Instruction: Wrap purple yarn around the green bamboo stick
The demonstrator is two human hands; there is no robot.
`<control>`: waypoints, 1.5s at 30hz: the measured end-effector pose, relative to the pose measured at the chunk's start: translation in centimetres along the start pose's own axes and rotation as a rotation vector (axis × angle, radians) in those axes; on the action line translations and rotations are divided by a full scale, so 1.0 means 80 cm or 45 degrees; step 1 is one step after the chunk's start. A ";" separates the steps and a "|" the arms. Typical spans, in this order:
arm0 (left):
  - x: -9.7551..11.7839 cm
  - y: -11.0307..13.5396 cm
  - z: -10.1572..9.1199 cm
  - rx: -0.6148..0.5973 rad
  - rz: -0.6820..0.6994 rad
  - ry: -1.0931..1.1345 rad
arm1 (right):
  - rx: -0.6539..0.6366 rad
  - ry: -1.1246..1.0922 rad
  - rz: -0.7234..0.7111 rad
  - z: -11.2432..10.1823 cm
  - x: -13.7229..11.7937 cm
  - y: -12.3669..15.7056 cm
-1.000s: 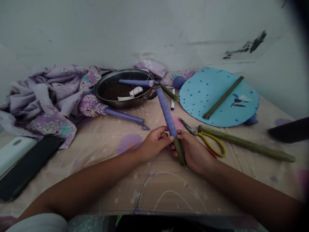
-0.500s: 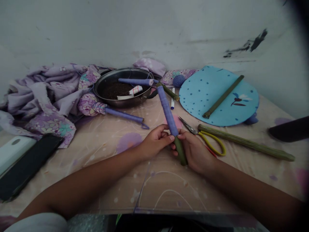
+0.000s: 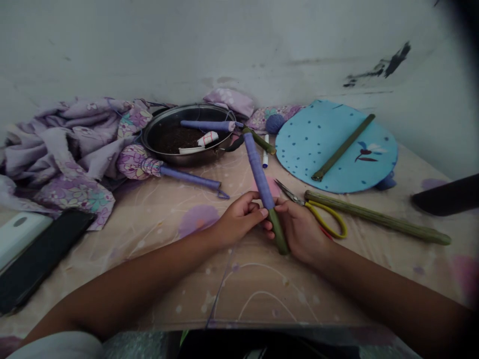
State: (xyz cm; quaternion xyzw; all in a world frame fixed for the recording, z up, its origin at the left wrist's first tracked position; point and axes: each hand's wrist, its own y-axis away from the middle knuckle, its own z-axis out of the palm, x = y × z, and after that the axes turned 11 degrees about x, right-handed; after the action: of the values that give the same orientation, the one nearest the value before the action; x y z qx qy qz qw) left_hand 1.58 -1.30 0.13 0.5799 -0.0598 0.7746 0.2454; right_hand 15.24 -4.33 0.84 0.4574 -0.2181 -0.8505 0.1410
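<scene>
Between my two hands a green plant stem (image 3: 278,232) slants upward and away, its upper part wrapped closely in purple yarn (image 3: 259,172). The lower end is bare and green. My left hand (image 3: 243,215) pinches the stem near the lower edge of the wrapping, thumb on top. From the other side my right hand (image 3: 303,229) closes on the stem at the same spot, its fingers partly hidden behind it. A thin purple strand (image 3: 220,294) runs down over the table's front edge. Scissors with yellow handles (image 3: 327,214) lie just beyond my right hand.
A dark metal pan (image 3: 187,158) holds brown loose material and a purple-wrapped stick. A cloth-headed stick (image 3: 190,177) lies before it. Bare stems lie on the blue round mat (image 3: 295,144) and table. Crumpled floral cloth (image 3: 71,139) and a black phone (image 3: 45,259) are at left.
The whole view has shifted very slightly. Both hands keep their hold on the stem, and the wrapping looks the same.
</scene>
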 end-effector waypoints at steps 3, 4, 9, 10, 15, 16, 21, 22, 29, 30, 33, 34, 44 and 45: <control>0.002 0.000 0.002 0.000 -0.004 -0.004 | 0.002 0.003 0.003 0.001 -0.001 0.000; 0.002 0.000 0.002 0.005 -0.009 -0.009 | 0.002 -0.001 -0.001 0.001 -0.001 0.000; 0.000 0.001 0.001 0.100 0.027 -0.089 | -0.008 -0.016 -0.020 0.003 0.000 -0.001; 0.000 0.001 0.001 0.119 0.038 -0.103 | -0.023 -0.022 -0.009 0.004 -0.001 -0.001; 0.000 0.001 0.001 0.154 0.032 -0.086 | -0.080 -0.026 0.046 0.004 -0.004 -0.001; 0.000 0.001 0.001 0.149 0.030 -0.076 | -0.068 -0.016 0.040 0.003 -0.004 -0.001; 0.002 0.000 0.000 0.100 0.019 -0.034 | -0.041 0.016 0.016 0.000 -0.002 -0.004; 0.002 0.001 0.000 0.084 0.011 -0.010 | -0.063 0.024 0.029 -0.001 -0.002 -0.004; -0.009 0.002 0.000 0.049 0.095 0.103 | -0.067 0.161 0.045 0.001 -0.005 -0.001; -0.011 0.002 0.000 0.079 0.127 0.091 | -0.044 0.213 0.029 0.001 -0.006 0.000; -0.014 -0.001 -0.001 0.130 0.181 0.025 | 0.024 0.347 -0.031 0.001 -0.007 0.002; -0.015 -0.001 -0.002 0.134 0.185 0.011 | 0.040 0.365 -0.053 0.001 -0.006 0.002; -0.011 0.000 -0.007 -0.084 0.107 0.096 | -0.045 0.182 -0.012 0.000 -0.002 0.003; -0.010 0.001 -0.006 -0.080 0.093 0.104 | -0.056 0.161 -0.004 0.000 -0.003 0.003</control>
State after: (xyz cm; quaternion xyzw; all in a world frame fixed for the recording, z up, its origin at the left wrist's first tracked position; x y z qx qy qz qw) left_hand 1.27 -1.40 -0.76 0.5374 -0.0951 0.8037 0.2372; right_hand 15.36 -4.47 1.12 0.5072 -0.1894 -0.8248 0.1632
